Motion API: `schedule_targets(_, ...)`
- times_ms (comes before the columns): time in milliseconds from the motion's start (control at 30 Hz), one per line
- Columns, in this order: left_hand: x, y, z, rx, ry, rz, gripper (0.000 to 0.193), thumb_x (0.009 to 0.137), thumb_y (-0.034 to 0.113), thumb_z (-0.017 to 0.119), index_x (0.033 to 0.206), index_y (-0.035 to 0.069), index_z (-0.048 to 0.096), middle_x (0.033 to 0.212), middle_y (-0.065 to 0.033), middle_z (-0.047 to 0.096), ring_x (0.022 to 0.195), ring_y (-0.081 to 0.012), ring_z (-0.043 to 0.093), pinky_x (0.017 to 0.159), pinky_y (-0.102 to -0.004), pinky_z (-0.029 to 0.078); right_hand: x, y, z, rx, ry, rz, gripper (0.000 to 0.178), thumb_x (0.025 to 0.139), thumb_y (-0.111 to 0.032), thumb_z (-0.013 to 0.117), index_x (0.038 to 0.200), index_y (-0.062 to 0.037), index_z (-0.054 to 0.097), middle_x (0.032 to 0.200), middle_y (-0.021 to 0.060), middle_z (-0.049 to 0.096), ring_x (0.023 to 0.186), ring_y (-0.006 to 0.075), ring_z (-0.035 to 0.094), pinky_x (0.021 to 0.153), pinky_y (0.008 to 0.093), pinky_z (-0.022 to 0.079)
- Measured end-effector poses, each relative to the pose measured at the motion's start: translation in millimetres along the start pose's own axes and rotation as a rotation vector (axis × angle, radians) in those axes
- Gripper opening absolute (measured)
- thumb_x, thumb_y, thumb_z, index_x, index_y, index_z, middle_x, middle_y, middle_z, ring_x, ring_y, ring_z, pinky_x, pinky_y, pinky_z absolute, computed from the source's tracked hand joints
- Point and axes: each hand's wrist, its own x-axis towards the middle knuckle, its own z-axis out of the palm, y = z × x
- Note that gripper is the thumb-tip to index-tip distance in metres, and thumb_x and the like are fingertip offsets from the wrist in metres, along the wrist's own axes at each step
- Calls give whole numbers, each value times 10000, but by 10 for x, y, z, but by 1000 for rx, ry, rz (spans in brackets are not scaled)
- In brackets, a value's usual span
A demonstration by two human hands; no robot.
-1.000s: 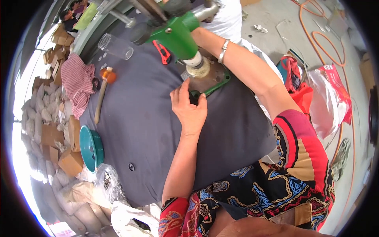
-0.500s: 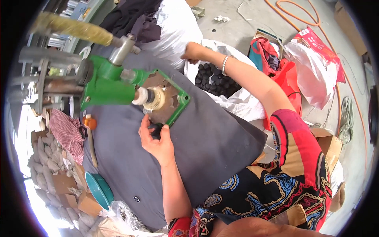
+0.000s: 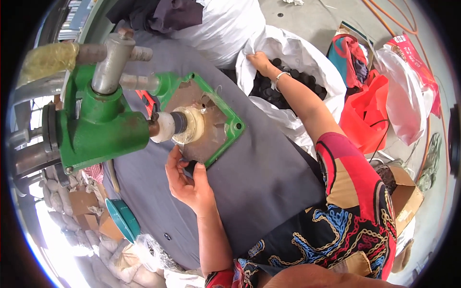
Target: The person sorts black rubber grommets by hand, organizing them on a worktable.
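Note:
My left hand [image 3: 189, 185] is closed in a pinch on a small black round piece [image 3: 191, 167], just in front of the green hand press [image 3: 110, 129]. Its fingertips are close to the pale round die [image 3: 192, 126], over the press's green-framed base plate [image 3: 235, 132]. Reaching out to the right, my right hand [image 3: 260, 63] is closed at the far left rim of a white sack [image 3: 307, 48], seemingly gripping the fabric; its fingertips are partly hidden. Many black discs [image 3: 273, 91] lie inside the sack.
Grey cloth [image 3: 269, 177] covers the work surface. A yellow-wrapped lever [image 3: 48, 65] extends left from the press. A teal basin [image 3: 122, 218] stands at lower left. To the right are a red bag [image 3: 367, 113], a white bag [image 3: 403, 96] and a cardboard box [image 3: 408, 194].
The view has shifted, and the sack's mouth now shows wider with more discs visible. The press's lever and head, blurred before, appear in a different position. My left hand keeps its pinch.

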Motion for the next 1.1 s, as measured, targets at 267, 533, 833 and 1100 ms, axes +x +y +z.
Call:
schedule_targets(267,13,-80,-135,53,33,0,482,705,-61,592,1185,-26,571,1095,-101,605,949,-163,551,798,-280,442,-1422,-1973,-253,354,-227,-240,323,900,-288,578,675,-57,566,525,-28,451,435,63,396,396,265,322)
schedule_targets(533,26,-8,-104,71,59,-15,480,697,-83,583,1172,-10,572,1082,-91,596,935,-168,554,783,-281,447,-1898,-2628,-506,461,-278,-354,314,900,-327,606,725,-72,548,541,-16,465,396,69,389,328,257,279)
schedule_targets(833,5,-44,-58,4,54,-18,475,722,-72,583,1194,-25,561,1072,-86,592,900,-144,548,777,-262,454,-1211,-2028,-201,68,-494,-210,552,848,-516,682,839,29,597,751,61,565,691,148,537,584,330,465)
schedule_targets(1100,60,17,-65,54,60,27,416,753,-63,556,1165,-9,583,1040,-78,591,845,-138,549,743,-260,473,-2582,-322,-834,-698,-634,-228,745,689,-610,727,958,83,673,969,262,669,907,381,656,789,438,509)
